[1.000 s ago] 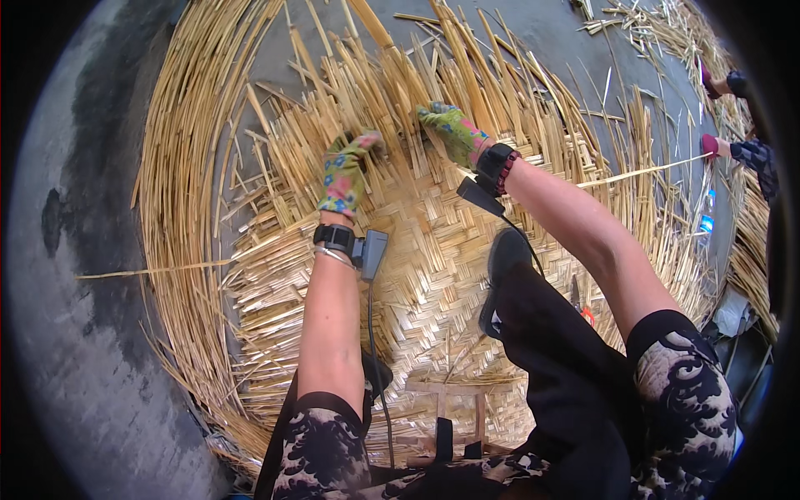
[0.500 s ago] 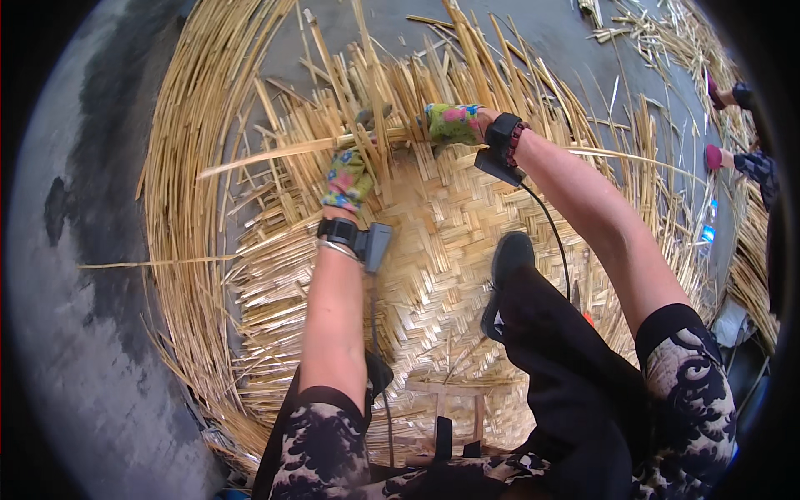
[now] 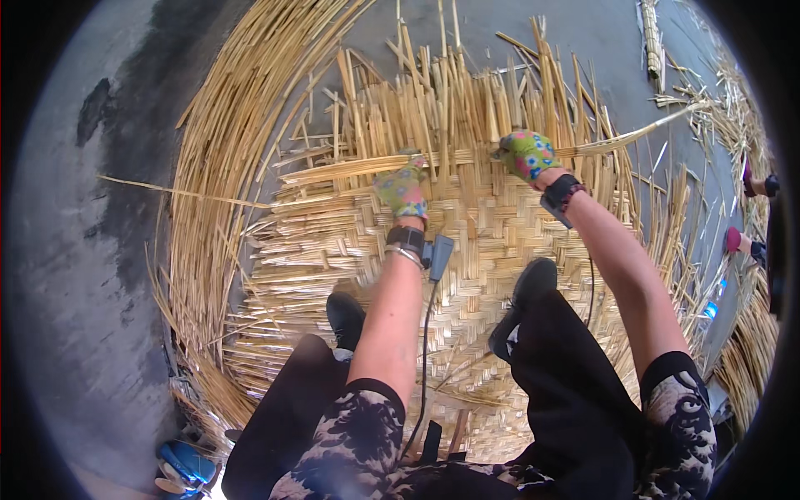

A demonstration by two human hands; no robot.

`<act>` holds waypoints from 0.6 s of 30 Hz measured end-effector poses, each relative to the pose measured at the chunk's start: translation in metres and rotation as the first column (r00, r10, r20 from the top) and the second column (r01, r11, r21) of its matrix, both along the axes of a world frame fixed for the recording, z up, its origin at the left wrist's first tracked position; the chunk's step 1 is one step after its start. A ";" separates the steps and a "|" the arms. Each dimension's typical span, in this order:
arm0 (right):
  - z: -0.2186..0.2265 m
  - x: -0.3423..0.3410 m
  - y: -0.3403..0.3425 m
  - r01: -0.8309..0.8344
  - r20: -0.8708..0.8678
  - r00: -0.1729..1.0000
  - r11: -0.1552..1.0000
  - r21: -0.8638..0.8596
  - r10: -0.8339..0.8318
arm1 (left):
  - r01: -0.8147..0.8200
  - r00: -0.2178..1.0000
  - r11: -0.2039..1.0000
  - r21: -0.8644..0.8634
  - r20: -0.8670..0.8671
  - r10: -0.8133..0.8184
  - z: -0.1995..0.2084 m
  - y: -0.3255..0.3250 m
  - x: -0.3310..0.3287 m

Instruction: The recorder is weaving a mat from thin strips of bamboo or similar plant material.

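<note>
One long, flat, straw-coloured reed strip (image 3: 333, 172) lay across the loose far ends of a pale golden, herringbone-woven reed mat (image 3: 471, 275). It looked like crosswise weaving; next, I judged, the strip wanted pressing snug. The left hand (image 3: 402, 187), in a green floral glove, curled by it; the right hand (image 3: 527, 154), gloved alike, bent its fingers farther along; I couldn't tell whether either gripped. Half a second earlier, the hands were closer together.
</note>
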State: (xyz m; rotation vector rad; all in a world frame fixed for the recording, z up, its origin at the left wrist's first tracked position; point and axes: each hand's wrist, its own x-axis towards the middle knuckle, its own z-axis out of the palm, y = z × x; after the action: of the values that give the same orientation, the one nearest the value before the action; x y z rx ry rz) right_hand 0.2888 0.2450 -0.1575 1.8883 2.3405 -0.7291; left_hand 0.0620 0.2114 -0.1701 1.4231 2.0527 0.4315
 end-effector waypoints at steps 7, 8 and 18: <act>0.009 -0.012 -0.014 -0.134 0.186 0.971 0.987 -0.087 0.148 | -0.442 0.709 0.878 -0.186 0.527 0.468 0.004 -0.016 -0.001; 0.014 -0.019 -0.016 -0.100 0.159 0.981 0.991 -0.092 0.114 | -0.351 0.844 0.936 0.004 0.435 0.315 -0.014 -0.018 -0.011; 0.011 -0.091 -0.025 -0.183 -0.254 0.937 0.957 0.226 0.239 | 0.660 0.605 0.747 -0.080 -0.533 -0.592 -0.026 -0.046 -0.030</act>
State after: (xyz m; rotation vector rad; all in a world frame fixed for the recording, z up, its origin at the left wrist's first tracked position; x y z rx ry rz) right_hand 0.1981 0.2196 -0.1464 1.6506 2.8359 -0.8116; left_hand 0.0319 0.1659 -0.1962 2.4319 1.7200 -0.1729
